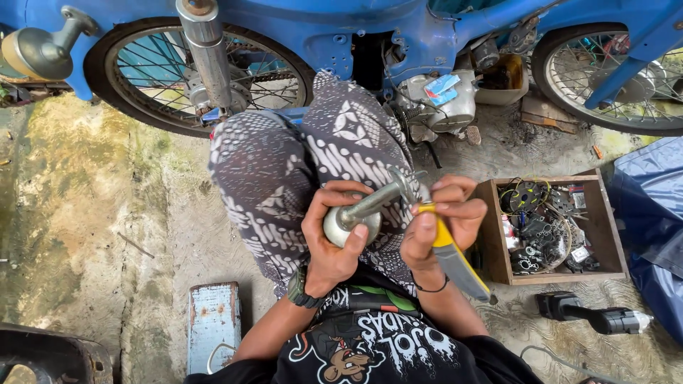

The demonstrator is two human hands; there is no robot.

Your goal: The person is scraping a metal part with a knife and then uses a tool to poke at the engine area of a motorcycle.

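The left hand [333, 238] is clamped round a metal part [356, 215] over the lap at centre. The right hand [442, 219] is closed on a yellow-handled tool [452, 256] touching that part. A wooden box [498, 242] of small parts sits at three o'clock; a red-and-blue label [441, 88] marks the engine [445, 103] at one o'clock.
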